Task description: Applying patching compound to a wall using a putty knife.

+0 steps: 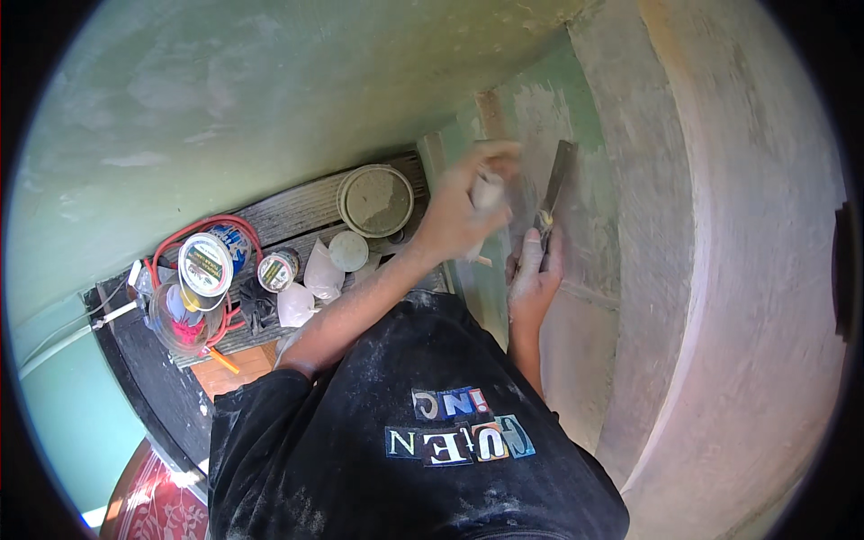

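Observation:
My left hand (454,205) is raised in front of the wall and smeared by motion. Its fingers curl round a pale whitish thing (487,191) whose kind I cannot make out. To its right, my dusty right hand (535,274) is closed on the handle of a putty knife (559,173). The long, flat grey blade points up and slightly right, close to the patchy green wall. Most of the handle is hidden by my fingers, and a small yellowish spot shows near the blade's base. The blade and the whitish thing are apart.
Left of me, a wooden bench (292,200) bears a round lidded tub (375,201), a small pale tub (348,251), white bags (324,272), a white-lidded bucket (206,265) and a red hose (202,225). A pale curved wall (747,225) rises on the right.

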`<state>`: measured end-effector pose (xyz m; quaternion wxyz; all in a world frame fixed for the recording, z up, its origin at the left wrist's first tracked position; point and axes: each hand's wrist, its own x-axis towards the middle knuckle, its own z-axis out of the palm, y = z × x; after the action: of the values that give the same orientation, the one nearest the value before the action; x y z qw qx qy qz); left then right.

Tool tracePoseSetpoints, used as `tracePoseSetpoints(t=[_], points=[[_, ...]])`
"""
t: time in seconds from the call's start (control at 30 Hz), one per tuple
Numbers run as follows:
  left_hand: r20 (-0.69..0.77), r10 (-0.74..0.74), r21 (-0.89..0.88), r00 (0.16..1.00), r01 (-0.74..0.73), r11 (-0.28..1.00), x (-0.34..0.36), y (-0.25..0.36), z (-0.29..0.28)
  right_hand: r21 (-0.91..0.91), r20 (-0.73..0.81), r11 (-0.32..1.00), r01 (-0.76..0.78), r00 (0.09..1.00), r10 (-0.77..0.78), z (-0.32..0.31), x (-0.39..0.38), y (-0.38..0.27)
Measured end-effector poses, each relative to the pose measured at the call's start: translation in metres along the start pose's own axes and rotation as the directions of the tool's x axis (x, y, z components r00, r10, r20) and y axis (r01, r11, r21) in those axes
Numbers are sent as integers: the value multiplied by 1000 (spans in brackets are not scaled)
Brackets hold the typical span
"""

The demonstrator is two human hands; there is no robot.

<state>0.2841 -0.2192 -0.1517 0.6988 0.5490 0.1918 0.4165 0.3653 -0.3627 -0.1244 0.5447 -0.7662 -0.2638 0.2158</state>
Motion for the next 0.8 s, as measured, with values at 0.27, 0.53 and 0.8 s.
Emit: tracePoseSetpoints(t=[0.27,0.53,0.8], points=[[374,116,187,920,-197,962,15,10,15,273,-91,962,-18,995,44,23,13,21],[367,149,197,918,-234,952,17,13,8,8,-158,969,247,957,-243,38,12,10],[402,117,162,908,-197,967,29,19,3,21,-164,982,190,969,-184,45,19,6]])
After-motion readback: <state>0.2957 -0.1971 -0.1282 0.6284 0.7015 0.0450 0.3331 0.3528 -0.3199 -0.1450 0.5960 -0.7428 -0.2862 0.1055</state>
